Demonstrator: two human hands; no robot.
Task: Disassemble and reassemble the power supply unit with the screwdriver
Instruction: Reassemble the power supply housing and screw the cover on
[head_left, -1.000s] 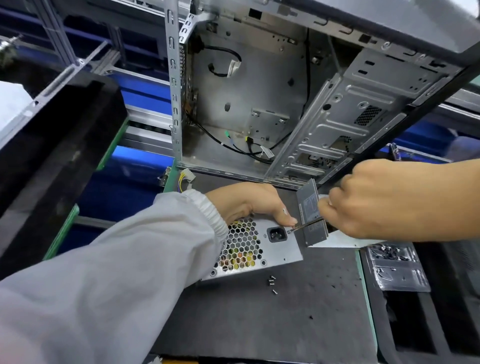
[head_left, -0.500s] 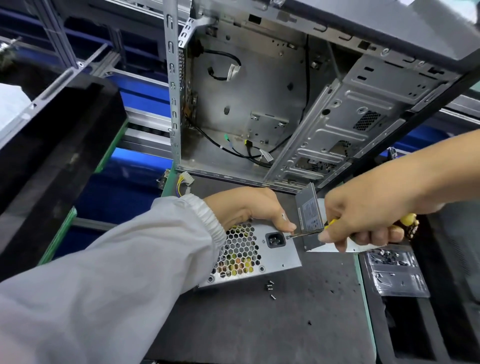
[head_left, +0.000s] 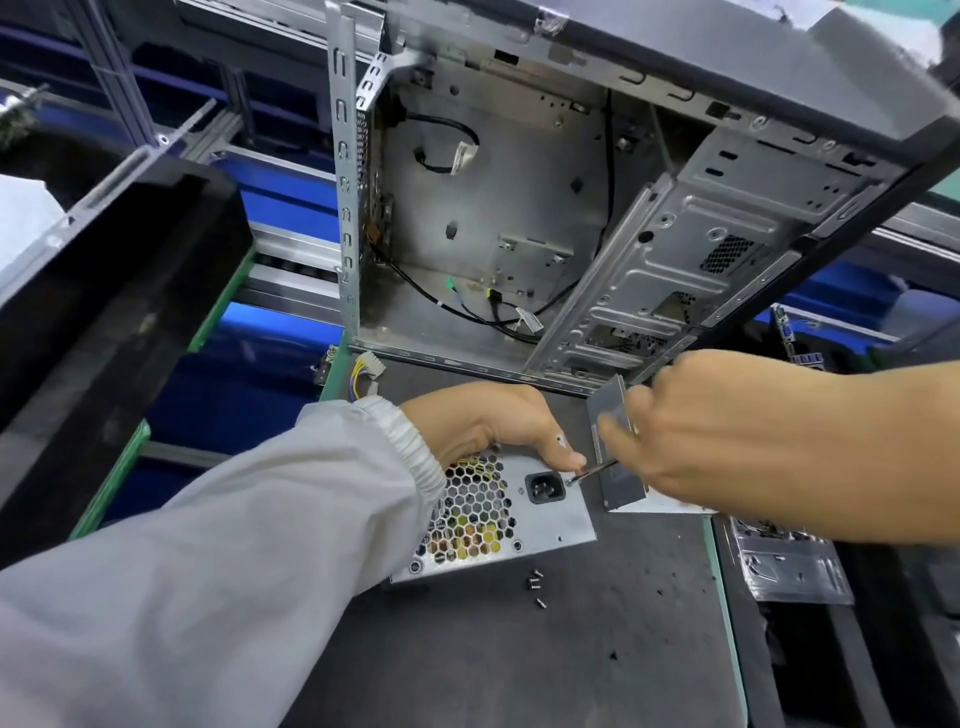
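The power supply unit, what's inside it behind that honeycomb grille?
Through the power supply unit's honeycomb grille yellow and reddish parts show, too dim to identify. The left hand and sleeve cover the rest.

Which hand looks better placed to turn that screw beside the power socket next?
The right hand, probably: it holds the screwdriver, whose tip sits beside the socket. The left hand grips the power supply, steadying it.
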